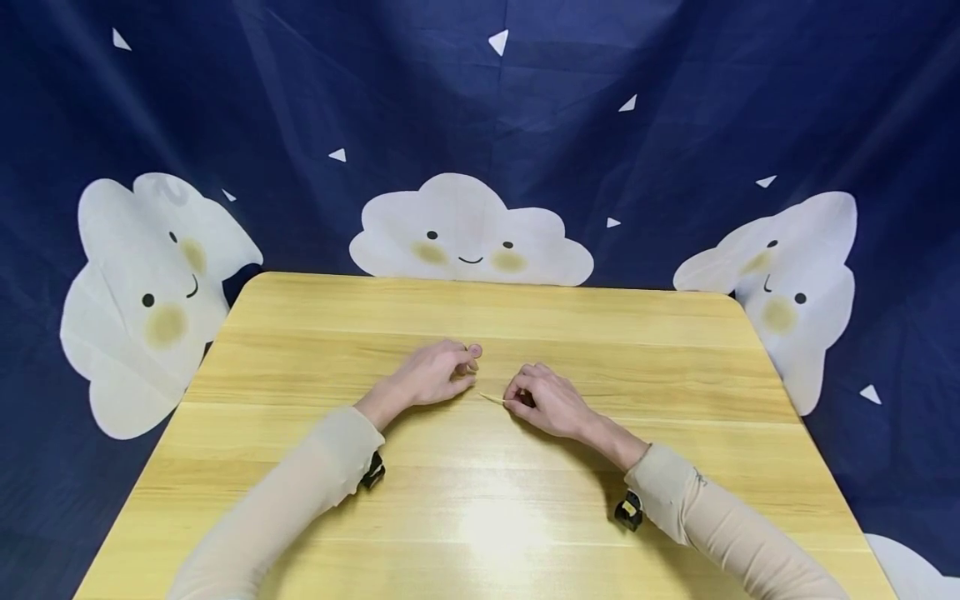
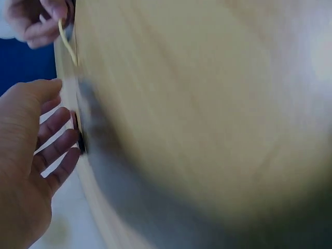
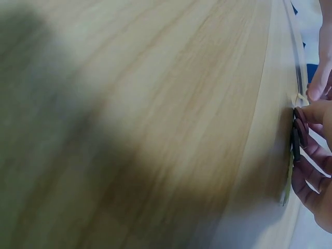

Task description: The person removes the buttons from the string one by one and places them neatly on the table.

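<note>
My left hand [image 1: 467, 367] rests on the wooden table [image 1: 480, 517] near its middle, fingers curled, with a small round pinkish disc [image 1: 474, 351] pinched at its fingertips. Close to its right, my right hand [image 1: 516, 402] pinches one end of a thin yellow string [image 1: 491, 398] that lies between both hands. In the right wrist view, dark red round discs [image 3: 300, 129] sit stacked at the right hand's fingers [image 3: 316, 166], beside the string [image 3: 301, 97]. The left wrist view shows the left fingers [image 2: 54, 140] by a small dark piece [image 2: 79, 136] and the string [image 2: 66, 41] in the right hand [image 2: 36, 23].
A dark blue cloth with white smiling clouds [image 1: 468, 233] hangs behind and around the table. Black wrist cameras sit under both sleeves [image 1: 372, 471] [image 1: 628, 510]. Both wrist views are blurred and filled mostly by the tabletop.
</note>
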Action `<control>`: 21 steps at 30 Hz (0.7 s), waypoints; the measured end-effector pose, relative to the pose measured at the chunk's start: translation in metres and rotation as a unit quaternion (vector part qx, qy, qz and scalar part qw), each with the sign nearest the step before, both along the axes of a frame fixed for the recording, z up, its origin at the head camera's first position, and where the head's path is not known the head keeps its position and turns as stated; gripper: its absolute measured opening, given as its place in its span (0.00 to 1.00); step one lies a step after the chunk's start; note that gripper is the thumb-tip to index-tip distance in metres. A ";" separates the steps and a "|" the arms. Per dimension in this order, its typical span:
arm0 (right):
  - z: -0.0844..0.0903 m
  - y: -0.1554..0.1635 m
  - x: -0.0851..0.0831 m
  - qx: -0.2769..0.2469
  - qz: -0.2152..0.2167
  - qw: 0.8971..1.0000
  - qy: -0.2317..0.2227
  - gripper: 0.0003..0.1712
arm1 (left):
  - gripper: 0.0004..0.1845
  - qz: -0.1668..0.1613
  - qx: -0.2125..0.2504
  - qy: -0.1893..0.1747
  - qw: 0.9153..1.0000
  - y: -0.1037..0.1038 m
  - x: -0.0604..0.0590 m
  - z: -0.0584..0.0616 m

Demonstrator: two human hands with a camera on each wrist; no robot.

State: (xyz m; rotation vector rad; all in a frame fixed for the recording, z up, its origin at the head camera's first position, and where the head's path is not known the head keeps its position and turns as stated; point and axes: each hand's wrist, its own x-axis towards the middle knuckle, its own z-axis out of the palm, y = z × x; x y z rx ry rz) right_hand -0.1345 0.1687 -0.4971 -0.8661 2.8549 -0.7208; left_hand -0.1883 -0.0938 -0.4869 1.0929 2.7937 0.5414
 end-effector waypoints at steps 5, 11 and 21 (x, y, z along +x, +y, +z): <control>-0.001 0.000 0.000 -0.002 0.000 1.000 0.004 0.04 | 0.11 -0.026 -0.002 0.003 1.000 0.009 0.009 -0.001; -0.002 -0.001 0.000 0.000 -0.003 1.000 0.002 0.03 | 0.11 -0.041 -0.006 -0.003 0.999 0.016 0.016 -0.004; -0.001 -0.001 0.000 0.001 -0.003 1.000 0.003 0.02 | 0.07 -0.065 0.010 0.021 0.998 0.026 0.021 -0.008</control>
